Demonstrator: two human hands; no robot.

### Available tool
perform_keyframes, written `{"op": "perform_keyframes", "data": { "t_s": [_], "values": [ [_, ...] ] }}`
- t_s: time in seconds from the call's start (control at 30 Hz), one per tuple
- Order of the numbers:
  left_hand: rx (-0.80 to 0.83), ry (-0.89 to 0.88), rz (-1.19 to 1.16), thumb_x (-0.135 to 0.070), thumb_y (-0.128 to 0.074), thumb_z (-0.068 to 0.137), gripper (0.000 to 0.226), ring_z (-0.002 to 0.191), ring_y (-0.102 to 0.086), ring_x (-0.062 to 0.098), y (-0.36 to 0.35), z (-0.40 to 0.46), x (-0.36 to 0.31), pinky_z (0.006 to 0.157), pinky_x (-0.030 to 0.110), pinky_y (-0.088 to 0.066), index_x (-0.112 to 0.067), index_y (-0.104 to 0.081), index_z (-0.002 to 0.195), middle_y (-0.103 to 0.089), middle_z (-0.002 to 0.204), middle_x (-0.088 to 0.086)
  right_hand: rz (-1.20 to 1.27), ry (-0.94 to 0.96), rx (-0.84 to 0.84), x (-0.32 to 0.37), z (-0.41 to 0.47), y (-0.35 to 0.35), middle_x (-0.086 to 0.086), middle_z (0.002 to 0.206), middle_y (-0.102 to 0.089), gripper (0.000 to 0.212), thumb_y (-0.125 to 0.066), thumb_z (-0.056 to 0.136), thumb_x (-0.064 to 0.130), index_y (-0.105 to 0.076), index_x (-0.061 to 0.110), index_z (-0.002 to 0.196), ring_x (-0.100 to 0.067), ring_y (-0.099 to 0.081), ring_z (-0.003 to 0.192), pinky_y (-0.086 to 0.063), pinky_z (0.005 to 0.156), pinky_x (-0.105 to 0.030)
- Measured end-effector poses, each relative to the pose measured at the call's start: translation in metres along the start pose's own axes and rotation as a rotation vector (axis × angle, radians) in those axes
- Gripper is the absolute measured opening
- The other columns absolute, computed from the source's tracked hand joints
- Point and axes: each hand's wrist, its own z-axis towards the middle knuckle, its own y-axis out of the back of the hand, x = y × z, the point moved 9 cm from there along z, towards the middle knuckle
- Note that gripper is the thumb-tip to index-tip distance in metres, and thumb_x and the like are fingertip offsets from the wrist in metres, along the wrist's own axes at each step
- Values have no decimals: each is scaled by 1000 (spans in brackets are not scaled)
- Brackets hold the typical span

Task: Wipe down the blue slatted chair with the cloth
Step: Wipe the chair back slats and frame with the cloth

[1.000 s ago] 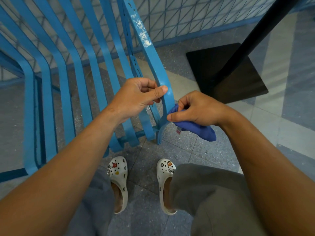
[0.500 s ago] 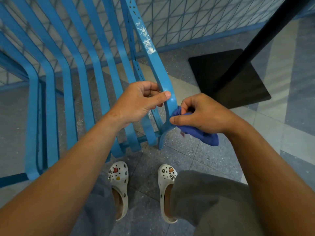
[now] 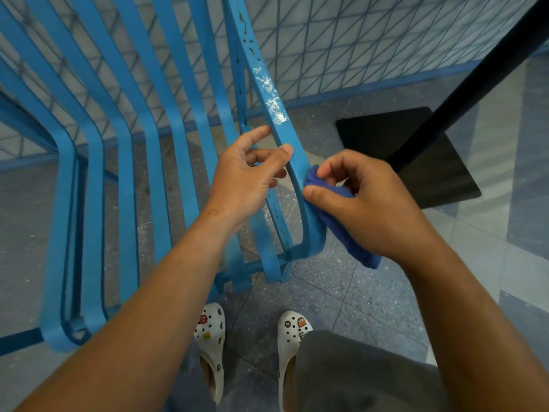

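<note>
The blue slatted chair (image 3: 154,120) fills the left and middle of the head view, its slats curving from the back down into the seat. White smears (image 3: 273,105) mark the rightmost slat (image 3: 297,173). My left hand (image 3: 240,179) holds that slat loosely from the left, thumb on its front edge and index finger reaching behind it. My right hand (image 3: 371,209) grips a dark blue cloth (image 3: 350,242) and presses it against the slat's right edge, just below the smears.
A black square table base (image 3: 416,162) with a slanting black pole (image 3: 475,72) stands right of the chair. A blue wire-mesh panel (image 3: 356,40) runs behind. My feet in white clogs (image 3: 211,331) stand on the speckled floor tiles below the chair's front.
My left hand has loosened from a firm grip, its fingers spreading and moving up the slat. My right hand with the cloth has slid slightly up the slat's edge.
</note>
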Motion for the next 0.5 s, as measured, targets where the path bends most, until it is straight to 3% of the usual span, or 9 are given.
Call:
{"op": "perform_keyframes", "data": {
  "t_s": [0.17, 0.3, 0.37, 0.5],
  "values": [
    [-47, 1, -78, -29, -73, 93, 44, 88, -74, 14, 7, 17, 1, 75, 26, -54, -25, -61, 135, -77, 100, 0, 134, 28, -193, 8, 23, -8, 12, 101, -70, 19, -73, 93, 31, -73, 29, 112, -6, -67, 95, -58, 84, -34],
    [-103, -31, -76, -21, -69, 96, 25, 83, -71, 9, 18, 31, -1, 72, 21, -54, -22, -72, 121, -77, 100, 0, 71, 46, -179, 13, 38, -9, 15, 107, -67, 23, -71, 94, 34, -74, 33, 117, -1, -64, 102, -55, 95, -33],
    [-108, -62, -58, -20, -68, 96, 21, 83, -71, 9, 22, 36, -5, 72, 22, -54, -27, -73, 116, -77, 99, -3, -23, 99, -159, 21, 41, -6, 16, 102, -66, 20, -70, 93, 35, -74, 36, 113, -1, -63, 98, -55, 91, -30],
    [-108, -122, 1, -16, -68, 96, 32, 90, -73, 21, 22, 40, -11, 77, 28, -59, -25, -69, 127, -75, 107, -2, -164, 213, -149, 36, 43, -5, 19, 91, -59, 16, -71, 92, 35, -77, 36, 107, -2, -59, 92, -49, 80, -18]
  ]
}}
